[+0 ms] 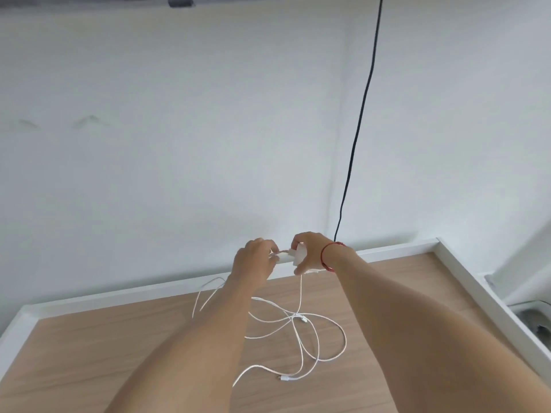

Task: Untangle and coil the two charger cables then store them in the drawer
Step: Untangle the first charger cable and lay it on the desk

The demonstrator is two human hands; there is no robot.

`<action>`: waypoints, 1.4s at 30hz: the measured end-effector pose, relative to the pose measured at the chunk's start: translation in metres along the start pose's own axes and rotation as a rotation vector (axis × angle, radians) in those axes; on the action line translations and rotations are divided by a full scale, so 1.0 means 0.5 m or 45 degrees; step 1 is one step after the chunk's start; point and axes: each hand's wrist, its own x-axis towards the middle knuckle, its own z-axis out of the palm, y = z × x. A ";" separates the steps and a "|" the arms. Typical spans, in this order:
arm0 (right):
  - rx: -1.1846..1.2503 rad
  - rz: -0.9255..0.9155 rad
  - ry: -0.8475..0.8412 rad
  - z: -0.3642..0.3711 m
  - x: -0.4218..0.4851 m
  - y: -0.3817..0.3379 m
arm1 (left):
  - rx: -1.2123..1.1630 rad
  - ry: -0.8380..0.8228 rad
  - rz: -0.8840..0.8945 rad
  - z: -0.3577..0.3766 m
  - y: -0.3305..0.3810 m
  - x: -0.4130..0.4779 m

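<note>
Two white charger cables (298, 326) lie tangled in loose loops on the wooden table top (119, 338). My right hand (310, 251) grips a white charger plug (299, 254) raised above the table's far edge; one cable hangs down from it. My left hand (255, 257) pinches the cable end (278, 254) right beside the plug. A connector (287, 377) lies at the near end of the tangle, another (303, 318) in its middle. No drawer is in view.
The table has a raised white rim (462, 278) at the back and right, against a white wall. A black cord (357, 129) hangs down the wall behind my right hand. Grey objects (533, 317) sit off the table's right side.
</note>
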 end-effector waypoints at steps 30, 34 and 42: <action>1.596 0.003 0.369 -0.089 -0.063 -0.112 | -0.150 0.137 -0.266 -0.115 -0.025 -0.051; 1.632 -0.097 0.069 -0.083 -0.079 -0.156 | -0.227 0.218 -0.195 -0.136 -0.014 -0.058; 1.590 -0.259 -0.043 -0.092 -0.089 -0.223 | -0.235 0.233 -0.134 -0.159 -0.026 -0.076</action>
